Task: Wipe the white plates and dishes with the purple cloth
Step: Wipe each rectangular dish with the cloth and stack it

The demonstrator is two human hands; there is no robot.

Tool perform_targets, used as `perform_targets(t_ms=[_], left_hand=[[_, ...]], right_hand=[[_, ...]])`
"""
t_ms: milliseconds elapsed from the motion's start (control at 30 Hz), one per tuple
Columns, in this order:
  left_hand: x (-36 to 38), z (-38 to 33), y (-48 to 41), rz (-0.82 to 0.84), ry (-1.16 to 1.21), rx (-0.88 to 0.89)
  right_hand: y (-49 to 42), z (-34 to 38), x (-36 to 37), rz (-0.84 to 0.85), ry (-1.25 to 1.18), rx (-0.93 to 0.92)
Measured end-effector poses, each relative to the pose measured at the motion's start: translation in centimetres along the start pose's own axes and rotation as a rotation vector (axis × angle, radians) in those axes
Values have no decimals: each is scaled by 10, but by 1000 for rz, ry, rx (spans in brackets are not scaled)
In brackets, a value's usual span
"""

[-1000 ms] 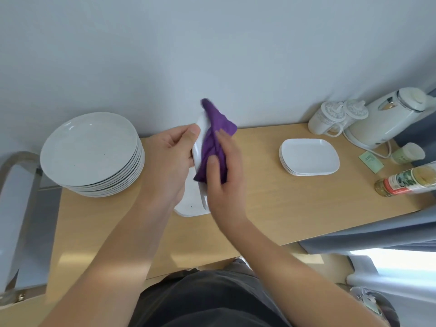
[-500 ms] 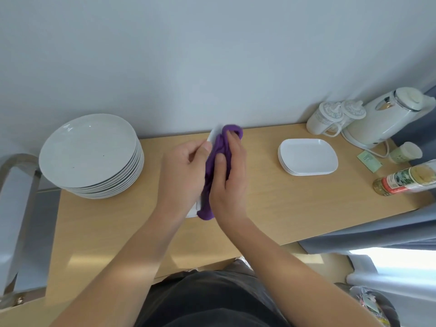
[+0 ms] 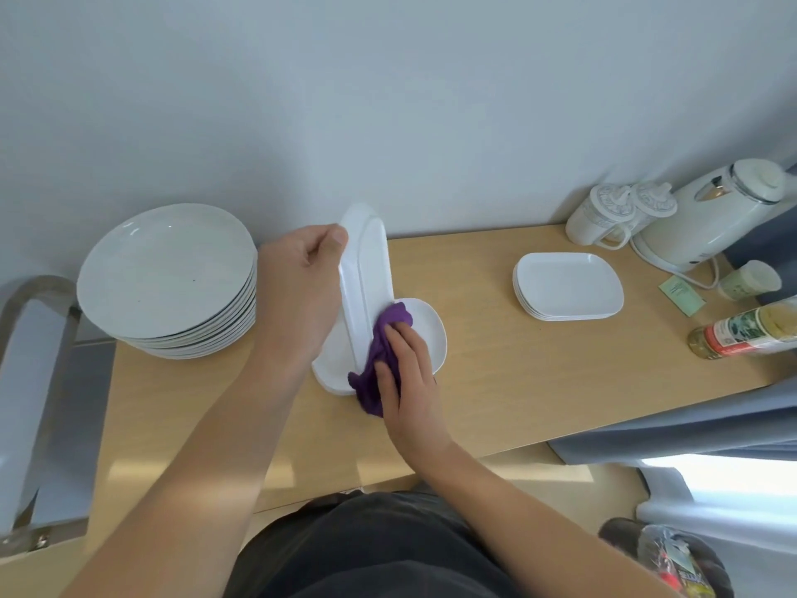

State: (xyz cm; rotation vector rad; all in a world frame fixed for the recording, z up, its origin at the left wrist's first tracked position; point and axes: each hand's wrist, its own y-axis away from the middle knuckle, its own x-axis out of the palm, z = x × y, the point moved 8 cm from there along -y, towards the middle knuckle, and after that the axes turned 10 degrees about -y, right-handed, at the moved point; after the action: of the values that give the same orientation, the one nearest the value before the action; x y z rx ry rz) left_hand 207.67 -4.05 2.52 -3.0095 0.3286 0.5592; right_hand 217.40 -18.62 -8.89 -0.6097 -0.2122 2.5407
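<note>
Across pale, smooth-grained wooden counter (image 3: 517, 381), largest first. At the left end, tall stack of round plates (image 3: 168, 269), glossy white with thin rims. At far right, kettle (image 3: 707, 222), white, rounded and shiny. Right of centre, low stack of dishes (image 3: 569, 287), white, rounded-rectangular, lying flat. At centre, a second pile of dishes (image 3: 427, 334) of the same shape, flat on the wood. Over that pile, oblong white dish (image 3: 366, 269) stood on its long edge, near end down at the pile, far end raised toward the wall, long axis running near to far, broad face turned right. Pinched at its upper left rim by left hand (image 3: 297, 295), thumb and curled fingers clamped on the edge. Against its lower near face, purple cloth (image 3: 379, 351), soft and crumpled, bunched under right hand (image 3: 409, 373), fingers bent round the fabric and pressing it to the dish.
</note>
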Motion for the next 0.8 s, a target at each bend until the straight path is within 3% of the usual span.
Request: perform_targets(t_ms=[167, 267, 433, 567, 800], left_hand=[[23, -21, 19, 142, -196, 128], [32, -18, 25, 218, -161, 124], [32, -10, 19, 172, 43, 18], [43, -9, 13, 174, 60, 0], [94, -52, 36, 205, -77, 177]], right_hand=[[-51, 28, -26, -181, -89, 13], [-81, 38, -50, -236, -91, 25], [-74, 9, -68, -167, -76, 234], [-46, -21, -74, -94, -18, 351], [-51, -61, -122, 21, 175, 353]])
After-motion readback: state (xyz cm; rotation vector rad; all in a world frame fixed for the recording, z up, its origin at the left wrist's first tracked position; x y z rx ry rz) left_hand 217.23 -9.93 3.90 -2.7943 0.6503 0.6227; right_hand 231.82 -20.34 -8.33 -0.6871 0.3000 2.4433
